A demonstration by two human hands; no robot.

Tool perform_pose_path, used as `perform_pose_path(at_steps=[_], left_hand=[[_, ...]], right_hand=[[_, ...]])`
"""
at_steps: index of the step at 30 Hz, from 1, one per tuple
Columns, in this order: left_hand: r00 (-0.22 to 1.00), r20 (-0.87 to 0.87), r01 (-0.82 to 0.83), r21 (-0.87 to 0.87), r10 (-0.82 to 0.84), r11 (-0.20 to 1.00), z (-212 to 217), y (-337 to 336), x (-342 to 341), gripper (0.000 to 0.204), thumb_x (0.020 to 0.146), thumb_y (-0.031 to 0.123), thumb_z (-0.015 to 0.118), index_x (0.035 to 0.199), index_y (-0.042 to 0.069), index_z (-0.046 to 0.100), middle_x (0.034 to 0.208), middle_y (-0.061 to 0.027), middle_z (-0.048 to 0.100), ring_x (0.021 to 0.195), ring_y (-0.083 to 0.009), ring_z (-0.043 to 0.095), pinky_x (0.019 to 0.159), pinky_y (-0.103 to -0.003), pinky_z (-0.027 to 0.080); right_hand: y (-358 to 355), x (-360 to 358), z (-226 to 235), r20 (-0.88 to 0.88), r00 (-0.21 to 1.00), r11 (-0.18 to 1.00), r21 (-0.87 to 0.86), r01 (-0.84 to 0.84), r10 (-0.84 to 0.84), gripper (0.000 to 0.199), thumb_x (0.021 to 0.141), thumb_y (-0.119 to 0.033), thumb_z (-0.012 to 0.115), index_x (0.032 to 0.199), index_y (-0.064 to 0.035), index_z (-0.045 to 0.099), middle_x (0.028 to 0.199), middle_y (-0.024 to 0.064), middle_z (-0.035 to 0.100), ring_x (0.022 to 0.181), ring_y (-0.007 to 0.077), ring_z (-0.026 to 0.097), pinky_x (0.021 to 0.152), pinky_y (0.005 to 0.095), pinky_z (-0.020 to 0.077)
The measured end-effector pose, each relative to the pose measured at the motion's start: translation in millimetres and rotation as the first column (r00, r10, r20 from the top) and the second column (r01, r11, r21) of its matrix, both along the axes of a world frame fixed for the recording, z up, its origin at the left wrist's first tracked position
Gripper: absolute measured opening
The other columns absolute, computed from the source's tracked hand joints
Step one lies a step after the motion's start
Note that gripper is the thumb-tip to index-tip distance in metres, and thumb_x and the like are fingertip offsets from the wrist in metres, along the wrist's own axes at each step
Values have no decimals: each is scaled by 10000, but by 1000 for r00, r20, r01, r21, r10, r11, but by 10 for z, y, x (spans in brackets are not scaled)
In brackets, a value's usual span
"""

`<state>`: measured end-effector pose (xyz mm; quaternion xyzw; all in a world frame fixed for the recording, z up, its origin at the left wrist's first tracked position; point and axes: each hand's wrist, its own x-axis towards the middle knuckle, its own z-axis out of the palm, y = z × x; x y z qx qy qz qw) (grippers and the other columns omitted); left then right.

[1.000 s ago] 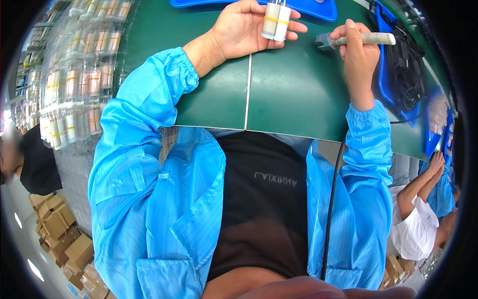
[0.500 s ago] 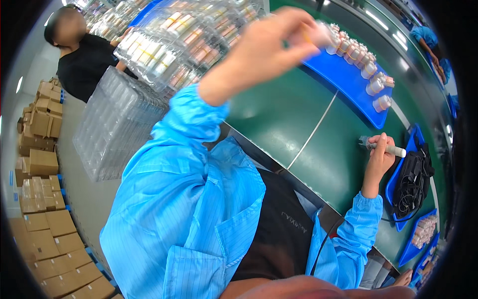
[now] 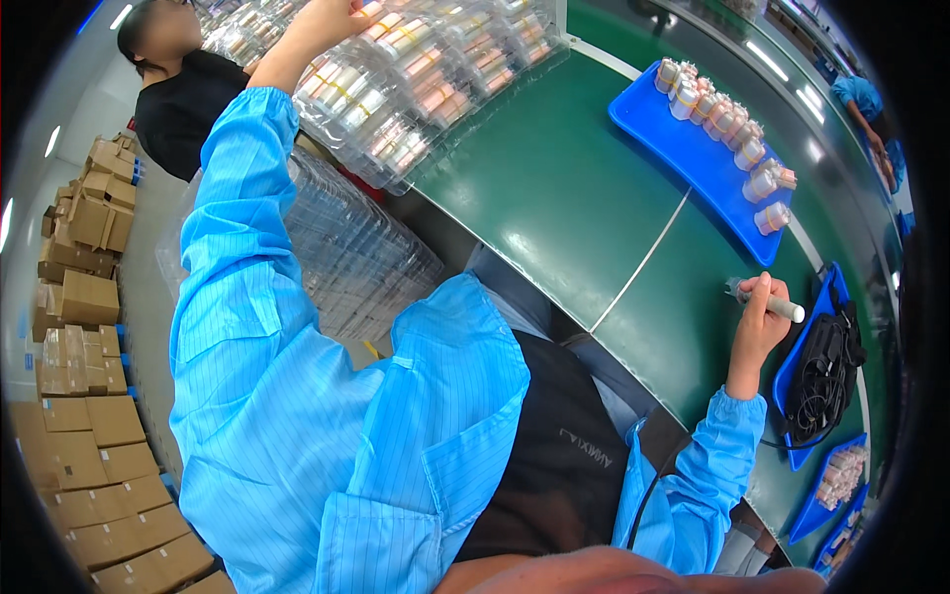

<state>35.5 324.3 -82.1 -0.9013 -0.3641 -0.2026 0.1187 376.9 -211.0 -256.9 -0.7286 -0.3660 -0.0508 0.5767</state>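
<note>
Clear blister trays (image 3: 416, 89) lie far left, under the left hand (image 3: 332, 18), grip unclear; right hand (image 3: 757, 327) clasps a pen-like tool (image 3: 767, 300) crosswise on the counter (image 3: 554, 188)

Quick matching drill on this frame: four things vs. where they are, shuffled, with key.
Things:
1. left hand
2. right hand
3. blue tray
4. cardboard boxes

Places:
A. on the floor, far left
B. on the green table, holding small bottles
C. wrapped round a pen-like tool
D. raised over the clear trays

Pairs: 1-D, 2-C, 3-B, 4-A
</note>
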Motion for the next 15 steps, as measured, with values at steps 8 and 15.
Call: perform_pose_path(at_steps=[8,15], left_hand=[[998,-35,45,16,-44,999,157,-276,-114,284,795,252,679,946,14,709,891,-219,689,870,-387,659,774,-453,516],[783,281,549,108,-556,829,-158,-2455,690,179,852,136,734,1009,59,695,956,-111,704,865,-275,686,733,-349,535]], right_hand=[[-40,17,-15,1,1000,1000,4,-24,24,280,994,-168,594,760,-14,611,716,23,600,644,78,529,586,230,416],[62,-67,21,99,995,999,15,32,-33,247,948,-176,665,738,-48,634,651,-12,593,594,59,518,521,239,403]])
